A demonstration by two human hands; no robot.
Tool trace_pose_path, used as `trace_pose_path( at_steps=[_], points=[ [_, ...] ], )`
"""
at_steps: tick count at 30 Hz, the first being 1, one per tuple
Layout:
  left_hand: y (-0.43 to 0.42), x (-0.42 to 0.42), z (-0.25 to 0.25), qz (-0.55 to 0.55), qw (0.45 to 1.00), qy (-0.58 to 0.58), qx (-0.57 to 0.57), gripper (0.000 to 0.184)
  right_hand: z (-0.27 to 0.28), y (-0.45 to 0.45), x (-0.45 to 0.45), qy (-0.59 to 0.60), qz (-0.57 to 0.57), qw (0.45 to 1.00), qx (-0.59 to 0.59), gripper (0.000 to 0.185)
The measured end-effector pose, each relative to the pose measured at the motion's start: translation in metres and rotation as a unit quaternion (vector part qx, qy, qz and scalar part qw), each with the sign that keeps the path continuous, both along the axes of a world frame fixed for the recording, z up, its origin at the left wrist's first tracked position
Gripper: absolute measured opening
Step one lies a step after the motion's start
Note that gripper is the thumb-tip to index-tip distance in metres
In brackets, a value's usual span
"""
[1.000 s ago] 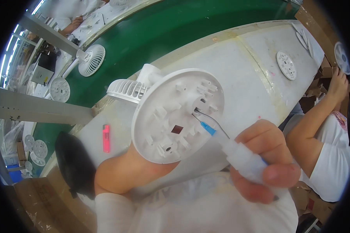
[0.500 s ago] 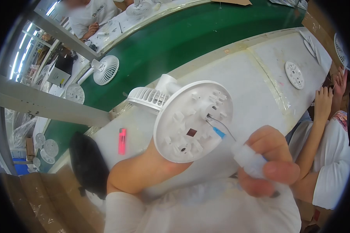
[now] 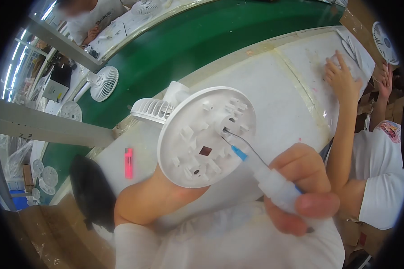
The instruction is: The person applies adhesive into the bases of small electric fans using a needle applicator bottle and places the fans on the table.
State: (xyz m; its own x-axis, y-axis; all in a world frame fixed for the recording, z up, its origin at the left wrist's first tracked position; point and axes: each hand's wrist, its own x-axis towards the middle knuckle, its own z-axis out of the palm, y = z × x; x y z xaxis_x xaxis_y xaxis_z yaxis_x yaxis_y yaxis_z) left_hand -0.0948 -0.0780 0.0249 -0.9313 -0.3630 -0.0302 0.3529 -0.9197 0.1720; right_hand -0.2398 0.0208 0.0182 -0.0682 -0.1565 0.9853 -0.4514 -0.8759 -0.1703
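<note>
A white fan [image 3: 155, 110] is tilted in front of me, the inner side of its round base [image 3: 184, 154] facing me. My left forearm [image 3: 161, 197] runs up behind the base; the hand holding the fan is hidden there. My right hand [image 3: 307, 179] is closed around a translucent squeeze bottle [image 3: 278, 190]. The bottle's thin needle tip with a blue hub [image 3: 239, 153] points at the base, close to its central hole. From that hole a thin grey wire [image 3: 251, 149] curves towards my right fingers; whether they pinch it I cannot tell.
A pink lighter [image 3: 129, 163] lies on the white table [image 3: 283, 94], near a black object [image 3: 92, 193]. Beyond runs a green conveyor [image 3: 197, 54] carrying another fan [image 3: 104, 84]. A co-worker's hand [image 3: 343, 80] reaches onto the table at right. A grey post [image 3: 54, 125] stands left.
The bottle has moved left, bringing its needle nearer the base's central hole. The whole view has shifted slightly. At right, a co-worker's hand has reached over a round white part on the table.
</note>
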Motion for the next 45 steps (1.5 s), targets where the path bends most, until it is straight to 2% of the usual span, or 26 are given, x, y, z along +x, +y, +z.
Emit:
trace_pose_path(
  at_steps=[5,8,11,13,14,16,19,20,22,25,26,28,29,31,32,34,38,40,42,44,45],
  points=[
    [-0.003,-0.006,-0.007,0.009,1.0,0.01,-0.013,0.051,0.001,-0.003,0.006,-0.057,-0.009,0.998,0.01,0.036],
    [-0.004,-0.007,-0.009,-0.006,0.999,0.042,0.022,0.056,0.0,-0.006,-0.003,-0.027,-0.009,0.999,0.014,0.035],
    [-0.006,-0.009,-0.012,-0.014,0.998,0.059,-0.017,0.054,-0.003,-0.006,-0.008,-0.004,-0.009,1.0,0.013,0.035],
    [-0.005,-0.012,-0.009,-0.005,0.993,-0.019,-0.113,0.05,-0.003,-0.005,-0.01,-0.006,-0.008,1.0,0.012,0.035],
    [-0.003,-0.012,-0.001,0.006,0.978,-0.1,-0.181,0.047,-0.002,-0.004,-0.012,-0.004,-0.007,1.0,0.013,0.035],
    [-0.001,-0.014,0.005,0.023,0.96,-0.188,-0.208,0.044,-0.001,-0.003,-0.014,-0.002,-0.006,1.0,0.019,0.035],
    [-0.002,-0.015,0.002,0.028,0.986,-0.148,-0.075,0.041,-0.001,-0.003,-0.016,-0.002,-0.004,1.0,0.025,0.035],
    [-0.004,-0.012,-0.004,0.016,0.995,-0.094,-0.016,0.041,-0.002,-0.004,-0.016,-0.006,-0.001,1.0,0.02,0.035],
    [-0.005,-0.012,-0.006,0.013,0.998,-0.063,0.017,0.041,-0.002,-0.004,-0.017,-0.012,0.0,1.0,0.026,0.035],
    [-0.004,-0.016,-0.004,0.019,0.997,-0.07,-0.012,0.041,0.001,0.0,-0.016,-0.022,-0.011,0.999,0.046,0.034],
    [-0.004,-0.016,-0.005,0.007,0.999,-0.033,0.009,0.041,0.001,0.0,-0.016,-0.028,-0.018,0.998,0.044,0.034],
    [-0.004,-0.017,-0.003,0.003,0.997,-0.055,-0.057,0.041,0.002,-0.001,-0.018,-0.041,-0.029,0.998,0.036,0.034],
    [-0.002,-0.018,0.002,0.011,0.983,-0.114,-0.144,0.041,0.003,-0.004,-0.023,-0.046,-0.033,0.998,0.028,0.034],
    [0.0,-0.022,0.012,0.022,0.955,-0.2,-0.22,0.041,0.003,-0.005,-0.027,-0.068,-0.038,0.997,0.024,0.035],
    [0.001,-0.023,0.016,0.025,0.95,-0.228,-0.211,0.042,0.001,-0.006,-0.025,-0.085,-0.04,0.995,0.027,0.035],
    [-0.001,-0.025,0.016,0.019,0.958,-0.224,-0.178,0.042,0.0,-0.008,-0.025,-0.101,-0.041,0.994,0.032,0.035],
    [-0.006,-0.024,0.0,0.004,0.994,-0.082,-0.077,0.041,0.001,-0.008,-0.027,-0.108,-0.045,0.992,0.041,0.033],
    [-0.007,-0.024,-0.002,0.002,0.997,-0.048,-0.059,0.04,0.001,-0.009,-0.027,-0.117,-0.047,0.991,0.036,0.032],
    [-0.009,-0.025,-0.002,-0.005,0.996,-0.056,-0.072,0.04,-0.001,-0.011,-0.027,-0.125,-0.046,0.991,0.024,0.032],
    [-0.005,-0.029,0.004,0.017,0.955,-0.171,-0.243,0.039,-0.005,-0.01,-0.028,-0.136,-0.054,0.989,0.025,0.032],
    [-0.006,-0.027,0.005,0.014,0.956,-0.18,-0.229,0.037,-0.005,-0.013,-0.024,-0.145,-0.064,0.987,0.017,0.031]
  ],
)
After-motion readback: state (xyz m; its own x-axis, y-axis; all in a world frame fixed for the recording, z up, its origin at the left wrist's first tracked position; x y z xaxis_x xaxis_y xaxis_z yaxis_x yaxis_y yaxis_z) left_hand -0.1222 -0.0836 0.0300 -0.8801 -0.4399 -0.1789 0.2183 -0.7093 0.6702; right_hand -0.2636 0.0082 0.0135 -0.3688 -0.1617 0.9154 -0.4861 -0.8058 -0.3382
